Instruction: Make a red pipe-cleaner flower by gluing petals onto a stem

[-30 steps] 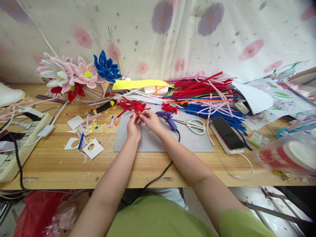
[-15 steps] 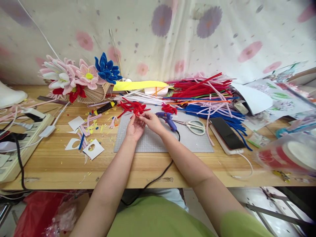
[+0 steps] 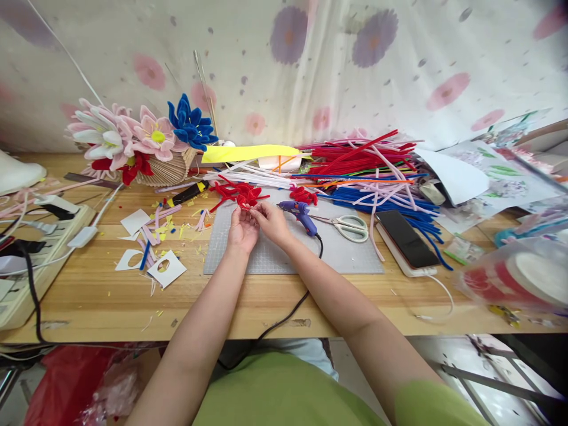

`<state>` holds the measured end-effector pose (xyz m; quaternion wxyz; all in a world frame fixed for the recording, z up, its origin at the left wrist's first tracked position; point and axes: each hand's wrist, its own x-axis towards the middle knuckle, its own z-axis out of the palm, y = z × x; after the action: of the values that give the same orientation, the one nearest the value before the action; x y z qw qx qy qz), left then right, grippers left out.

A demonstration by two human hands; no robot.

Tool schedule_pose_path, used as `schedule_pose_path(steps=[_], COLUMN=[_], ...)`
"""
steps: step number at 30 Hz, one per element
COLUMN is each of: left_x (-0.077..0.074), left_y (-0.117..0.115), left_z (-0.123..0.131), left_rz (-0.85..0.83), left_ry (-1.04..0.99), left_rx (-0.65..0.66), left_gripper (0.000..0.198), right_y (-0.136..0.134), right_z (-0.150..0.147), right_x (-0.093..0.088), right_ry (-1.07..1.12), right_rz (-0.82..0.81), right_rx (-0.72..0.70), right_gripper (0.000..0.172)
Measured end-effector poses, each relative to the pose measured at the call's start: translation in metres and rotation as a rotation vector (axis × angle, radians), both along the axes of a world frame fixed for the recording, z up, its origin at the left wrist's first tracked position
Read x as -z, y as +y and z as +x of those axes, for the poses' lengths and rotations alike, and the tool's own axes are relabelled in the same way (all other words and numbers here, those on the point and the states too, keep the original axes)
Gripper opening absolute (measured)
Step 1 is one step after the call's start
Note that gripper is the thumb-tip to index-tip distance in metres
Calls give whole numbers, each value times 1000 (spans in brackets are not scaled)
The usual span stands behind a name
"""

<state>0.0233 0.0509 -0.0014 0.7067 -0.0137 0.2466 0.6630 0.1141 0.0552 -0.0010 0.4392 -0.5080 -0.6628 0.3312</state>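
Note:
Over the grey cutting mat [image 3: 341, 254], my left hand [image 3: 243, 232] is turned palm up, its thumb and fingers closed on a small red pipe cleaner piece [image 3: 245, 207]. My right hand [image 3: 271, 222] meets it from the right, fingertips pinched on the same piece. Just beyond the fingertips lies a heap of bent red pipe cleaners [image 3: 228, 194]; where the held piece ends against it is hard to see. A smaller red bundle [image 3: 303, 195] rests further right. Beside my right hand lie a purple glue gun [image 3: 302, 215] and scissors [image 3: 350, 228].
Pipe cleaners in red [image 3: 355, 157], white and blue [image 3: 390, 207] pile up behind the mat. Fuzzy flowers [image 3: 155, 136] stand back left. Paper scraps [image 3: 167, 268] and a power strip [image 3: 53, 260] are left; a phone [image 3: 407, 238] and bagged cup [image 3: 515, 278] right. The glue gun's cord [image 3: 288, 316] crosses the front edge.
The fingers of both hands have shifted slightly around the red piece, still together at the same spot. The camera view has moved a little; everything else lies as before.

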Motion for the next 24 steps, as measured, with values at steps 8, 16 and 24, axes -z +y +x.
schedule_pose_path(steps=[8, 16, 24], left_x=[2, 12, 10], left_y=[3, 8, 5], left_z=[1, 1, 3], left_rz=[-2, 29, 24], left_ry=[72, 198, 138], left_rx=[-39, -91, -89], left_gripper=[24, 14, 21], right_y=[0, 0, 0], right_z=[-5, -7, -10], right_x=[2, -4, -1], right_ry=[-15, -47, -21], right_rz=[-6, -38, -73], right_rx=[19, 45, 58], right_gripper=[14, 12, 13])
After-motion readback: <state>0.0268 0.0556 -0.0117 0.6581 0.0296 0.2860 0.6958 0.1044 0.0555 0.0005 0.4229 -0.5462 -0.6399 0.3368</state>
